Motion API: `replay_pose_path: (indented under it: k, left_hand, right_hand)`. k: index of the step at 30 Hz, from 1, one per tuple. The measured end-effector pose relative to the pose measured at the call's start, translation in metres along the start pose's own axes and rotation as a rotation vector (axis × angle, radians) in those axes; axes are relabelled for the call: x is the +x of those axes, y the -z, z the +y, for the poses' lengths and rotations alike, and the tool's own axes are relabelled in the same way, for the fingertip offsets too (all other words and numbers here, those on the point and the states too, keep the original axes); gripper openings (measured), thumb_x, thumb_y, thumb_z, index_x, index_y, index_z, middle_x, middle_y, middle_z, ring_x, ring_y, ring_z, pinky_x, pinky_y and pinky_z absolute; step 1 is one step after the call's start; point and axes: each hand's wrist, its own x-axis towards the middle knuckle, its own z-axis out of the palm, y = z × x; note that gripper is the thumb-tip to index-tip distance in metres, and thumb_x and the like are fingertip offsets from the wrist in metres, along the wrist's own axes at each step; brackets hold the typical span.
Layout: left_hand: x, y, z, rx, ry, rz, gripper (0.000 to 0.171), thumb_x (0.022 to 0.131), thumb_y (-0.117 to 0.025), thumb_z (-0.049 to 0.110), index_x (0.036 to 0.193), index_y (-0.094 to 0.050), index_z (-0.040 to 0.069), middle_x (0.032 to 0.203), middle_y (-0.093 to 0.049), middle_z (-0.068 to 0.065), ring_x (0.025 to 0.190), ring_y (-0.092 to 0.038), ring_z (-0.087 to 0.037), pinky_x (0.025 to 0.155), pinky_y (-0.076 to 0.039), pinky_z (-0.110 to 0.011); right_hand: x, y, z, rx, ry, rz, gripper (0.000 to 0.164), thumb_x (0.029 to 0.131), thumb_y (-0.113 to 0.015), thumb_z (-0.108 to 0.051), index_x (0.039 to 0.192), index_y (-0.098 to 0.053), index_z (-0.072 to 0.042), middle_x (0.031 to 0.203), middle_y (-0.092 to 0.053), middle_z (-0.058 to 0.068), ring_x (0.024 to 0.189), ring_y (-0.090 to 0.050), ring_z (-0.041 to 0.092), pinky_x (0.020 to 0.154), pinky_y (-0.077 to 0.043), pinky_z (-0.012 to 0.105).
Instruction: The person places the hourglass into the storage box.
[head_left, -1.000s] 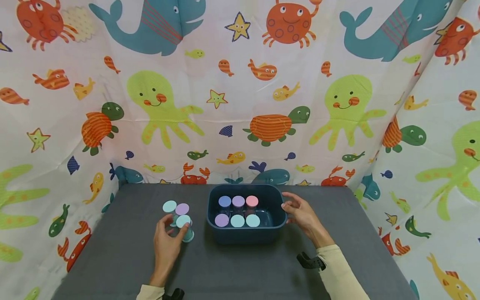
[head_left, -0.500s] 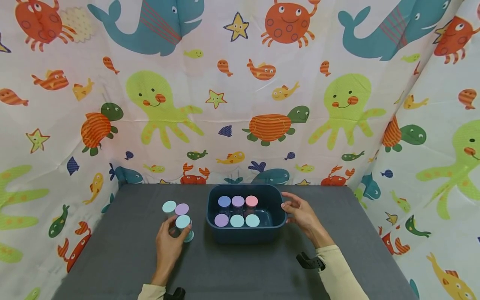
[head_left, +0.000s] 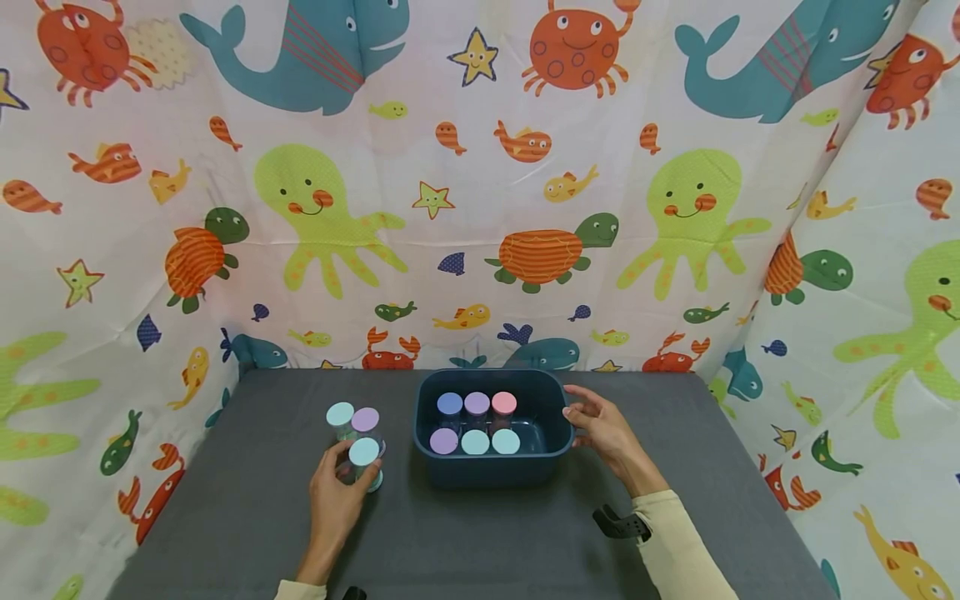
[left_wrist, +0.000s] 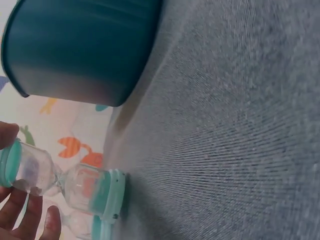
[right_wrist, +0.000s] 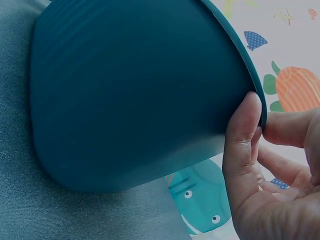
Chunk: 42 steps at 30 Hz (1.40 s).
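My left hand (head_left: 334, 498) grips a mint-capped sand timer (head_left: 364, 452) by its upper part, thumb on one side and fingers on the other. In the left wrist view this sand timer (left_wrist: 82, 186) shows a clear, narrow-waisted body. Just behind it stand a second mint-capped sand timer (head_left: 340, 413) and a purple-capped one (head_left: 366, 419). My right hand (head_left: 611, 435) pinches the right rim of a dark blue bin (head_left: 492, 473); thumb and fingers are on the bin's edge (right_wrist: 240, 47) in the right wrist view. Two rows of capped sand timers (head_left: 476, 403) stand inside the bin.
The bin's right part shows bare floor (head_left: 542, 435). A grey cloth (head_left: 480, 542) covers the table. Behind and at the sides hangs a white curtain (head_left: 480, 167) printed with sea animals.
My left hand has drawn the held mint-capped sand timer slightly toward me, apart from the two behind it, showing more of the purple-capped one. The right hand and bin have stayed put.
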Motion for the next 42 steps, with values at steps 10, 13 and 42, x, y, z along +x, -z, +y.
replay_pose_path:
  k: [10,13,42]
  left_hand:
    - [-0.009,0.014,0.018,-0.022,0.061,-0.012,0.056,0.075,-0.086,0.025,0.122,-0.062,0.006,0.115,-0.065,-0.009,0.097,-0.055,-0.002,0.080,-0.047,-0.012]
    - [-0.012,0.019,0.025,-0.046,0.064,-0.010,0.054,0.075,-0.087,0.026,0.120,-0.062,0.008,0.115,-0.065,-0.008,0.094,-0.054,0.003,0.080,-0.047,-0.009]
    - [0.010,0.021,0.088,-0.267,-0.033,-0.061,0.054,0.079,-0.083,0.017,0.125,-0.057,0.006,0.115,-0.058,-0.004,0.096,-0.060,-0.004,0.083,-0.050,-0.009]
  right_hand:
    - [0.001,0.004,0.002,-0.001,0.006,-0.015,0.045,0.099,-0.058,-0.016,0.143,-0.047,-0.017,0.103,-0.059,0.007,0.081,-0.055,0.019,0.066,-0.055,0.036]
    - [0.000,0.004,0.003,-0.004,-0.002,-0.012,0.045,0.099,-0.058,-0.016,0.143,-0.047,-0.017,0.102,-0.059,0.006,0.081,-0.056,0.020,0.066,-0.055,0.034]
    - [0.001,0.001,0.002,0.016,0.001,-0.013,0.047,0.099,-0.059,-0.018,0.144,-0.047,-0.018,0.106,-0.060,0.011,0.080,-0.058,0.021,0.063,-0.054,0.030]
